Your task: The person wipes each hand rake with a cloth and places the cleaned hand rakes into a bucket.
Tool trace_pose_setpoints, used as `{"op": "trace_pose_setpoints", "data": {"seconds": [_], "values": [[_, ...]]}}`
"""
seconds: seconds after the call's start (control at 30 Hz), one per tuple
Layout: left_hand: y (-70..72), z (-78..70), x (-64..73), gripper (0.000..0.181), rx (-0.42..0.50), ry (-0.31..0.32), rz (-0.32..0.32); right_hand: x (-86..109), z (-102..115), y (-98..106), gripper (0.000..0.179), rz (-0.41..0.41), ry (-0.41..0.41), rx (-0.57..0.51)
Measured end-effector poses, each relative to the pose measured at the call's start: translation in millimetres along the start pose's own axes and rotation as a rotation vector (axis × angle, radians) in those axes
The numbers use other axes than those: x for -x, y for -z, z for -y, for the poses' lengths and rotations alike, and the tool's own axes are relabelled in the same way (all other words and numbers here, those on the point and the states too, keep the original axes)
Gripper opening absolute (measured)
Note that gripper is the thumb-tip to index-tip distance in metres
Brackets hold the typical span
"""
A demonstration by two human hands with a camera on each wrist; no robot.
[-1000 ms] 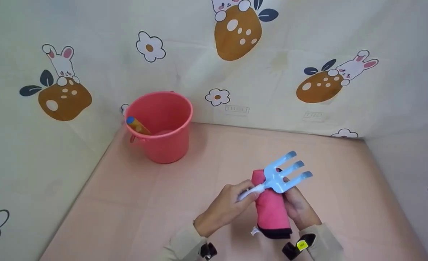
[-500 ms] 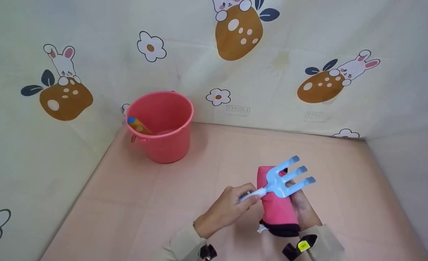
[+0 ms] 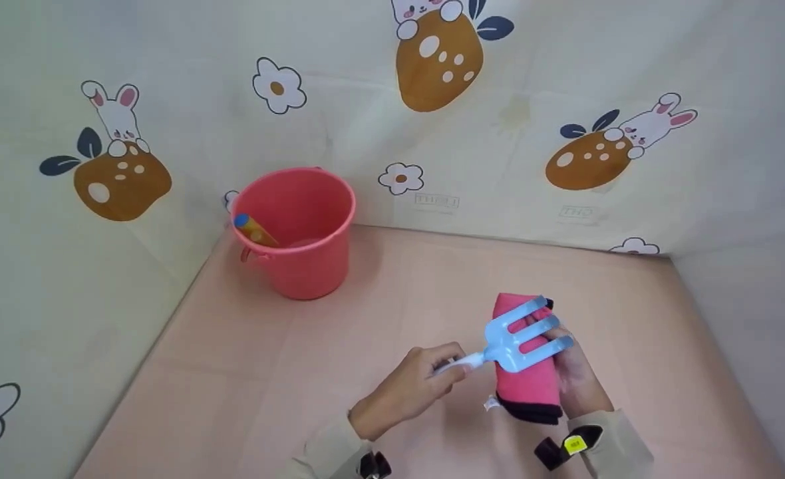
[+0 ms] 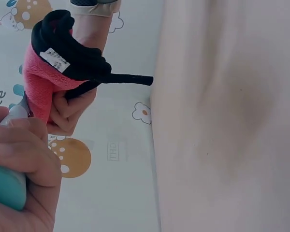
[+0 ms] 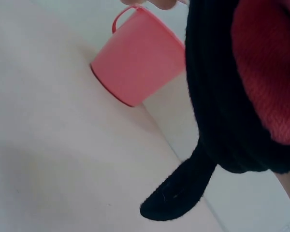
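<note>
In the head view my left hand (image 3: 409, 382) grips the handle of a light blue three-pronged hand fork (image 3: 507, 344). Its teal handle end (image 4: 7, 186) shows in the left wrist view. My right hand (image 3: 580, 376) holds a folded pink cloth (image 3: 529, 387) with black edging, from its right side. From the head, the fork's prongs overlap the cloth; whether they touch cannot be told. A white label (image 4: 54, 59) and a loose black strap (image 4: 130, 79) show on the cloth. Close to the right wrist camera, the black edging (image 5: 217, 96) fills much of the view.
A pink bucket (image 3: 309, 273) stands at the back left, with a yellow, blue-tipped object (image 3: 254, 229) leaning inside. Printed sheets (image 3: 485, 153) with rabbits and flowers rise around the pale pink surface (image 3: 266, 392).
My right hand has moved right and slightly away with the pink cloth, drawing it off from my left hand. The fork has stayed nearly in place, so its prongs now overlap the cloth.
</note>
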State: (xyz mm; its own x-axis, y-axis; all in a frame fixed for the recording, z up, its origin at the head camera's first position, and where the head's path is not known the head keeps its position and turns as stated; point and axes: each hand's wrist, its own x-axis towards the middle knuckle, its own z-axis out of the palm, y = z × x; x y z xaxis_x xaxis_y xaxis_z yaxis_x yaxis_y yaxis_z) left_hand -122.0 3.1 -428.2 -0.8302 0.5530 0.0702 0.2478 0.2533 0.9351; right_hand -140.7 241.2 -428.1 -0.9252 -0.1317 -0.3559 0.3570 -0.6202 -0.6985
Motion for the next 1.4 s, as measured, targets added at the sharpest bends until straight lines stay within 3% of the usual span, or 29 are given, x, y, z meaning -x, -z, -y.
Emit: {"op": "trace_pose_setpoints", "data": {"seconds": [0.07, 0.23, 0.37, 0.67, 0.87, 1.07, 1.4], "values": [[0.1, 0.6, 0.8, 0.017, 0.004, 0.011, 0.010, -0.4, 3, 2, 0.020, 0.013, 0.033, -0.006], [0.3, 1.1, 2.0, 0.017, 0.014, 0.030, 0.026, -2.3, 12, 7, 0.022, 0.193, 0.096, 0.041], [0.4, 1.7, 1.8, 0.017, 0.020, 0.038, 0.037, -4.5, 18, 9, 0.030, 0.292, 0.144, 0.159], [1.0, 4.8, 1.1, 0.019, -0.024, 0.016, 0.024, -3.2, 27, 5, 0.035, 0.123, 0.276, 0.489], [2.7, 8.4, 1.5, 0.017, -0.045, 0.042, 0.030, -1.0, 32, -1, 0.025, 0.014, 0.348, 0.727], [3.9, 10.7, -1.1, 0.019, -0.069, 0.088, 0.028, 0.9, 35, -6, 0.029, -0.004, 0.407, 0.971], [5.7, 10.7, -4.3, 0.023, -0.132, 0.140, 0.016, 3.6, 34, -14, 0.029, -0.052, 0.527, 1.162]]}}
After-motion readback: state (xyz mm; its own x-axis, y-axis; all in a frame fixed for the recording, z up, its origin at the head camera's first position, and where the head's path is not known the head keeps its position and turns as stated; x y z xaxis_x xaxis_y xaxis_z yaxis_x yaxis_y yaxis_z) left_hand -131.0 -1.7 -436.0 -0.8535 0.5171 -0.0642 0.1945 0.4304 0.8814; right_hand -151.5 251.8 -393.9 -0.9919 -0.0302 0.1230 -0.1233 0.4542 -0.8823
